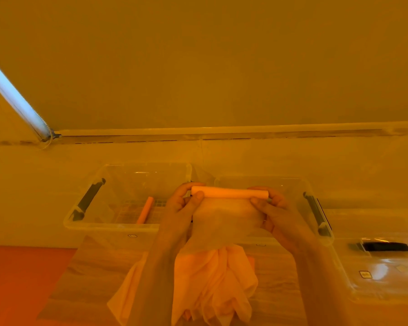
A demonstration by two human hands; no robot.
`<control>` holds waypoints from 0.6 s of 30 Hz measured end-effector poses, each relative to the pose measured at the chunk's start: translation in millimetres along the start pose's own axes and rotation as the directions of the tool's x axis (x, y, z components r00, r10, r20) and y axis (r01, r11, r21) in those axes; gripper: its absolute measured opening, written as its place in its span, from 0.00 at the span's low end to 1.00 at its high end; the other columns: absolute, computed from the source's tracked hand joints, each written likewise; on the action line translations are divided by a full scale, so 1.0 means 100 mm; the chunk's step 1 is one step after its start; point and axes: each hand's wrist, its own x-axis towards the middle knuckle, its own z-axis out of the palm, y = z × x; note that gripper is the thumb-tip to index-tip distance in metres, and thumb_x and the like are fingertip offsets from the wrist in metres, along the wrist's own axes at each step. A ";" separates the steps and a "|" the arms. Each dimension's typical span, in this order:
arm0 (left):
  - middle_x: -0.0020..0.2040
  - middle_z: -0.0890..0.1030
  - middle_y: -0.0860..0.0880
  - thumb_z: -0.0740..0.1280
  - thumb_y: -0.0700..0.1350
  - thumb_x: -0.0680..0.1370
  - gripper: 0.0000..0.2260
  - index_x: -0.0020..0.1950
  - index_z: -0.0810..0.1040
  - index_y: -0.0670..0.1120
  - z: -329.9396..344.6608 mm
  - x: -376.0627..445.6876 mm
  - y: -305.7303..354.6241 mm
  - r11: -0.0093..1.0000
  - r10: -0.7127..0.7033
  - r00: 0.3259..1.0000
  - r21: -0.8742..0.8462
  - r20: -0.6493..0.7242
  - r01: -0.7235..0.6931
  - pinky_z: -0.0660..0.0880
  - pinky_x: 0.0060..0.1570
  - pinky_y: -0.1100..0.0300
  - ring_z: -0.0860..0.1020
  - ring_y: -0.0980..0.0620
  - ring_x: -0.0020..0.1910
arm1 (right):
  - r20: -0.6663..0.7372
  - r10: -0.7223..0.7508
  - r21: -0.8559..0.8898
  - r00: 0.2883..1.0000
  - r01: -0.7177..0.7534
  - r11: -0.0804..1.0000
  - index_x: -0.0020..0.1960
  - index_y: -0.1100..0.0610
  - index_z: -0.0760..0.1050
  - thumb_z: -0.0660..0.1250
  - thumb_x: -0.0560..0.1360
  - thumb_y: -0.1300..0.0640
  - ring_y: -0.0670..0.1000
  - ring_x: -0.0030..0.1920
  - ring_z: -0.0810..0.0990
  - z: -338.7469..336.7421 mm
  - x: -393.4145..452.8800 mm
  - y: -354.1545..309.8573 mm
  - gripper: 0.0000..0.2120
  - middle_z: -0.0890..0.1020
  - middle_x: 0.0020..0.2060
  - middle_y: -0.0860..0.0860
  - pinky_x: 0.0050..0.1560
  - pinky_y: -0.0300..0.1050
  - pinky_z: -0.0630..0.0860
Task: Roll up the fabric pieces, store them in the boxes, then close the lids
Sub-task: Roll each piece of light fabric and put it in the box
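Both my hands hold a thin orange-tinted fabric piece [226, 215] up above the table, its top edge wound into a tight roll [230, 192]. My left hand [184, 203] pinches the roll's left end and my right hand [269, 205] pinches its right end. The unrolled part hangs down toward a loose pile of fabric [212, 285] on the table. Behind my hands stand two clear open boxes: the left box [80, 222] holds one rolled fabric [145, 209], and the right box [292, 182] is mostly hidden by my hands.
A clear lid [386, 262] with a dark latch lies to the right of the boxes. Both boxes have dark handles on their outer sides. A wall with a ledge runs behind them, and a bright light tube [14, 97] slants at the upper left.
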 end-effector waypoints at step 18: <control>0.41 0.84 0.54 0.63 0.37 0.79 0.11 0.60 0.77 0.43 0.07 0.01 0.07 0.997 -0.048 0.999 -0.061 -0.020 0.047 0.78 0.35 0.67 0.81 0.62 0.37 | 0.030 -0.023 0.090 0.999 0.021 0.996 0.57 0.55 0.80 0.85 0.47 0.45 0.56 0.52 0.83 -0.07 0.07 -0.01 0.41 0.84 0.52 0.57 0.43 0.44 0.81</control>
